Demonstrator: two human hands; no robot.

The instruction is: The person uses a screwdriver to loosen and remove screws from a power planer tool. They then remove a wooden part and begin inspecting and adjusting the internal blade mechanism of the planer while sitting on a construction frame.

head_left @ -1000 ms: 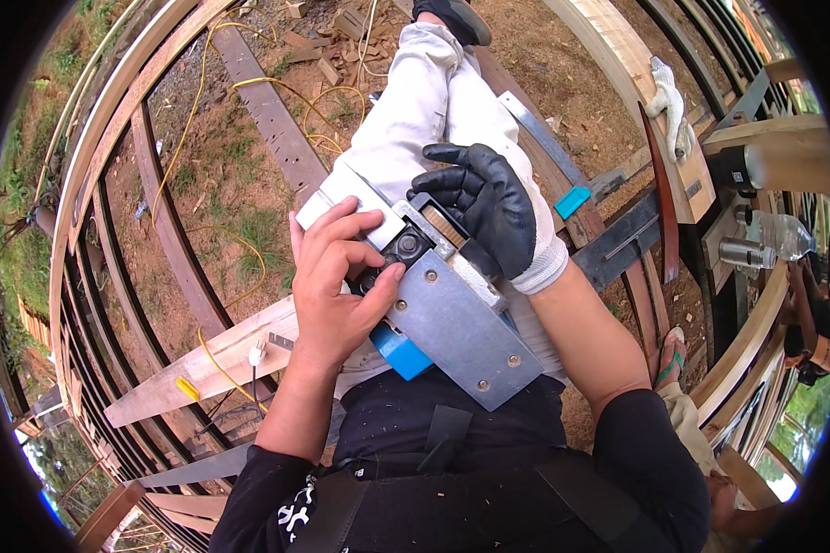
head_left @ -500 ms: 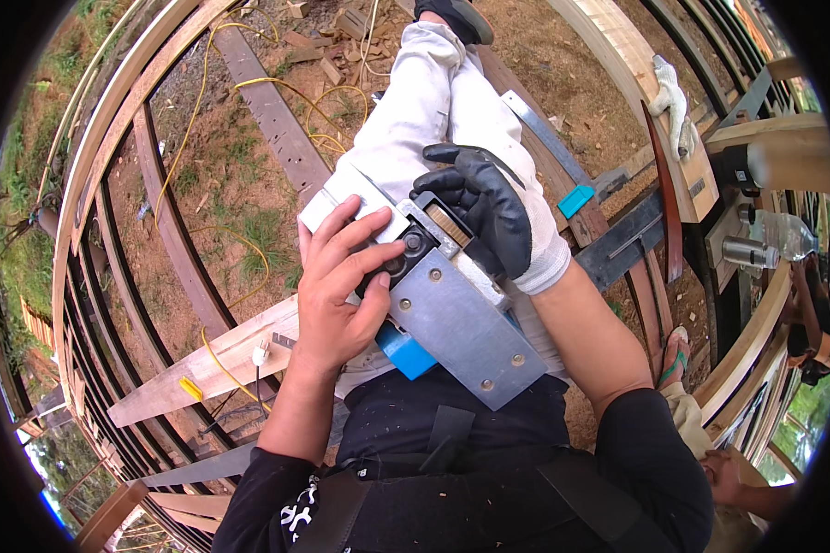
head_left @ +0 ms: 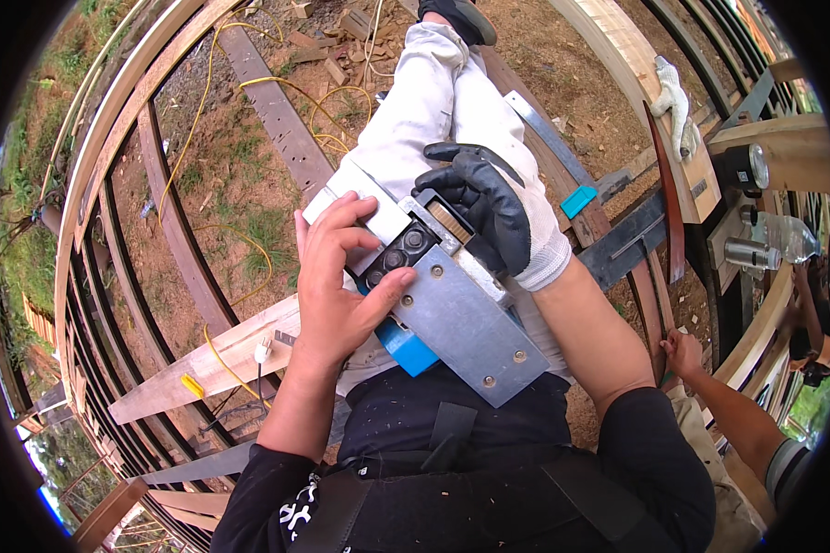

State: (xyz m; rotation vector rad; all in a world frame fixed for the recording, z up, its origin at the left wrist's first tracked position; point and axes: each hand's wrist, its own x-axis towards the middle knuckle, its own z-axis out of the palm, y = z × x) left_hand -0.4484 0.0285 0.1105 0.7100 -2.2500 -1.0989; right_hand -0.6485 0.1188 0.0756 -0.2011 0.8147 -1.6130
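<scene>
An electric hand planer (head_left: 470, 327) lies upside down across my lap, its flat metal sole facing up and blue housing below. My bare left hand (head_left: 337, 267) grips its left side, fingers over the pale front plate and thumb by the sole's edge. Between the plates, dark round parts show in the opening. My right hand (head_left: 493, 207), in a black-palmed white glove (head_left: 542, 241), is curled against the planer's far right side, by a ribbed brownish part (head_left: 449, 222). Its fingertips are partly hidden.
A yellow cord (head_left: 272, 263) winds over the ground at left. Wooden beams (head_left: 212, 369) surround me. At right are a white glove (head_left: 673, 106), a metal square with a blue handle (head_left: 576, 201), a plastic bottle (head_left: 788, 238) and another person's hand (head_left: 681, 352).
My left fingers have drawn back from the round dark parts, uncovering more of them. The planer stays in place. Another person's arm has reached in at right.
</scene>
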